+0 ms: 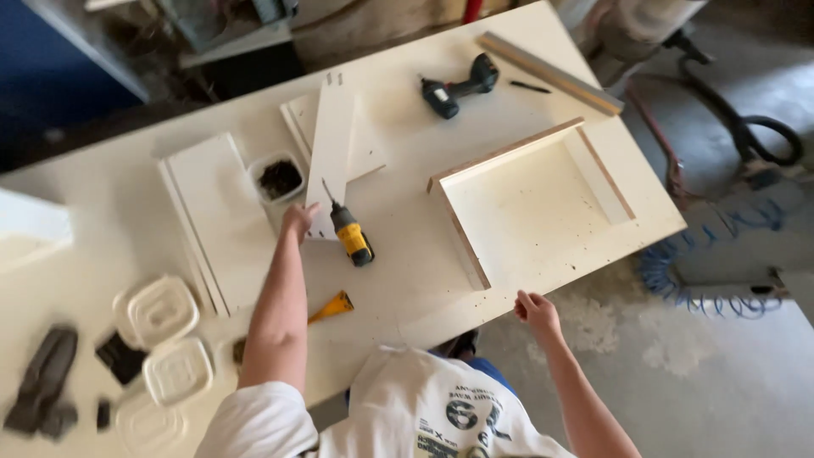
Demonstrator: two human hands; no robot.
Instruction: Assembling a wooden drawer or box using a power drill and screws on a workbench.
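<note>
At lower centre-right, the right hand [538, 310] hangs loosely curled off the table edge [441, 314], holding nothing. Mid-frame, the left hand [298, 220] rests fingers-down on a white board [332, 144], just beside a yellow-and-black screwdriver [349, 233]. Farther up: open drawer box [534, 199], cordless drill [458, 85].

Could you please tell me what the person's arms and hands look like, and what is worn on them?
Both arms are bare from the short sleeves down. The left hand and right hand wear no gloves, and no watch or band shows at either wrist. The sleeves belong to a white T-shirt with a dark printed design on the front.
</note>
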